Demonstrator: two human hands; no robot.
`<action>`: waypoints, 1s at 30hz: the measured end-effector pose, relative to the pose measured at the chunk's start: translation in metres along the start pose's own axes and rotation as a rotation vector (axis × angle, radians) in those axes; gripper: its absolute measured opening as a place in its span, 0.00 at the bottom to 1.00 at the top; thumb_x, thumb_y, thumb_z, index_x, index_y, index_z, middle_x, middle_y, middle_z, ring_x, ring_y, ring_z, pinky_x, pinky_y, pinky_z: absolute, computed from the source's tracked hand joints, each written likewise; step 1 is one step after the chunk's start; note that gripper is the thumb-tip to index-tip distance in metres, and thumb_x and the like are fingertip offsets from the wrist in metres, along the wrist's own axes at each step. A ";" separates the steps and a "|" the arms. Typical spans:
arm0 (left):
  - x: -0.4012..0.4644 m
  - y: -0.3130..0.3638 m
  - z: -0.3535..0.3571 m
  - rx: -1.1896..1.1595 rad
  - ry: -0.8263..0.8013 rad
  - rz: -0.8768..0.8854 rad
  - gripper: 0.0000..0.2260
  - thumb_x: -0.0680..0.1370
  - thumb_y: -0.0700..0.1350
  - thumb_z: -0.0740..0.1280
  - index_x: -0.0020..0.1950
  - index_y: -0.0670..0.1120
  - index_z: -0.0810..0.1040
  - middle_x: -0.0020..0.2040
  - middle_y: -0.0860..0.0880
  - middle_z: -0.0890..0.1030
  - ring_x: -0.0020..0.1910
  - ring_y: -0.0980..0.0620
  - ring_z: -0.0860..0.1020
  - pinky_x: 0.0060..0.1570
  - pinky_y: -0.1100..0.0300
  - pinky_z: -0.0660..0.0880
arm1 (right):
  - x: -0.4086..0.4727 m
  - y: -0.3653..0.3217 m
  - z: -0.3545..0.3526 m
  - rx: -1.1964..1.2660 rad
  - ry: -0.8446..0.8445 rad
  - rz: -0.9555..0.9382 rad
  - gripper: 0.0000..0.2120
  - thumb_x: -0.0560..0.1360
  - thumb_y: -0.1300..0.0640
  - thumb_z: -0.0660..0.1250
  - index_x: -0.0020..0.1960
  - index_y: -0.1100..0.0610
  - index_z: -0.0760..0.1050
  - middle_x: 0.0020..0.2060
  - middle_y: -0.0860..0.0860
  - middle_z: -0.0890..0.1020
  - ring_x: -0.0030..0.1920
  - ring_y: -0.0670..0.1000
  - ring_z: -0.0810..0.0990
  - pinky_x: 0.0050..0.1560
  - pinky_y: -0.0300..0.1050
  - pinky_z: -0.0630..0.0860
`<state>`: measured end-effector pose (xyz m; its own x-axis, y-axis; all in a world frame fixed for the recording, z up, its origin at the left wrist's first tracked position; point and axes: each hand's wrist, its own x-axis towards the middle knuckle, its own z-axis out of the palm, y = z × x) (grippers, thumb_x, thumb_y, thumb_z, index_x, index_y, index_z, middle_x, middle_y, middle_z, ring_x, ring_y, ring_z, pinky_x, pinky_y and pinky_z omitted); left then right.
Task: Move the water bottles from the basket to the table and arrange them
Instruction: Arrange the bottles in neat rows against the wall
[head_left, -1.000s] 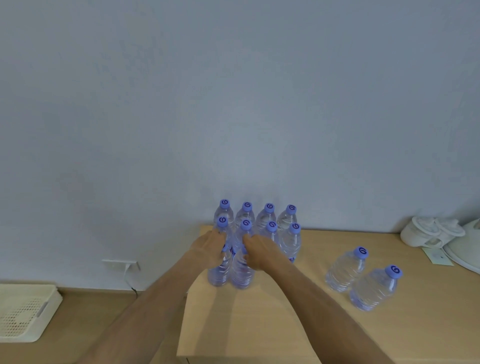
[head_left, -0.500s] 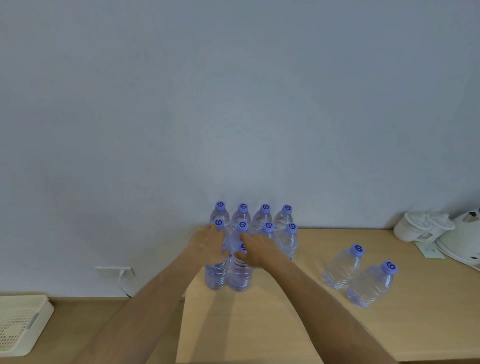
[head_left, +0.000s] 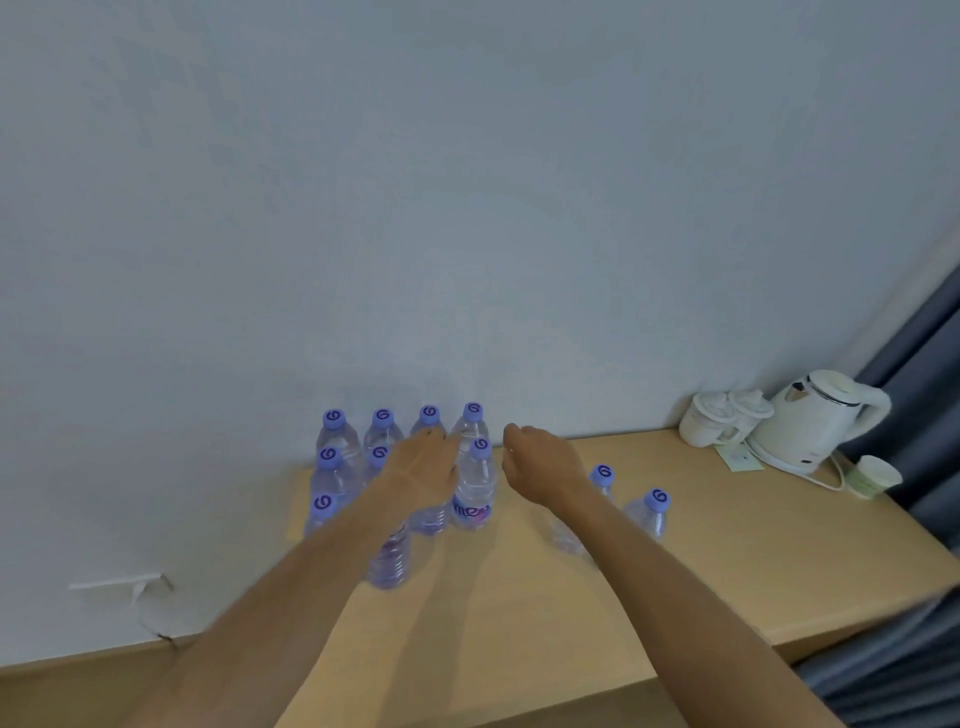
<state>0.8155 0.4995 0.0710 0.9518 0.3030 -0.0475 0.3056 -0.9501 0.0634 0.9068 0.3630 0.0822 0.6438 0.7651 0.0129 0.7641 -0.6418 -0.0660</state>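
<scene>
A cluster of upright water bottles (head_left: 474, 483) with purple caps is seen at the far left of the wooden table (head_left: 727, 561), against the wall (head_left: 467, 208). Clear water is visible in them. Four stand in the back row, more in front, and part of the cluster is hidden behind the left forearm. Two lying bottles (head_left: 647, 514) are set apart toward 3 o'clock of the cluster, partly covered by the right forearm.

The left hand (head_left: 423, 475) is held over the cluster with fingers extended and relaxed; nothing is gripped. The right hand (head_left: 543, 467) is held just right of the cluster at 3 o'clock, fingers loosely curled, nothing held.

Compared with half a second ago, both hands have been released from the two front bottles they gripped, and the right hand has been moved away to the right. The view has been swung rightward, so that the basket seen earlier on the floor is out of frame.

At 2 o'clock from the bottles, a white kettle (head_left: 815, 421) is seen beside white lidded cups (head_left: 724, 418) and a paper cup (head_left: 875, 475). A grey curtain (head_left: 924, 364) hangs at the far right. A wall socket (head_left: 117, 581) is seen at 8 o'clock.
</scene>
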 end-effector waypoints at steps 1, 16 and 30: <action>0.004 0.009 0.000 -0.002 -0.006 0.003 0.15 0.81 0.44 0.56 0.65 0.40 0.69 0.61 0.41 0.74 0.60 0.43 0.75 0.50 0.53 0.72 | -0.003 0.013 -0.001 -0.002 0.019 0.012 0.08 0.78 0.59 0.55 0.55 0.60 0.68 0.52 0.58 0.78 0.51 0.60 0.78 0.39 0.47 0.64; 0.072 0.156 0.025 -0.080 -0.169 0.077 0.24 0.80 0.47 0.58 0.75 0.47 0.59 0.69 0.42 0.68 0.67 0.42 0.71 0.61 0.49 0.70 | -0.045 0.172 0.016 -0.140 -0.348 0.300 0.20 0.79 0.48 0.58 0.68 0.57 0.65 0.65 0.56 0.73 0.65 0.57 0.73 0.59 0.48 0.70; 0.083 0.200 0.053 -0.046 -0.202 -0.016 0.20 0.80 0.42 0.61 0.71 0.45 0.62 0.65 0.42 0.70 0.66 0.42 0.71 0.62 0.52 0.70 | -0.044 0.179 0.026 -0.069 -0.360 0.182 0.16 0.79 0.54 0.59 0.64 0.60 0.66 0.61 0.57 0.75 0.62 0.59 0.76 0.56 0.49 0.73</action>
<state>0.9547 0.3303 0.0267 0.9236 0.2928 -0.2476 0.3263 -0.9393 0.1063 1.0144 0.2156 0.0434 0.7222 0.6004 -0.3436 0.6480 -0.7610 0.0322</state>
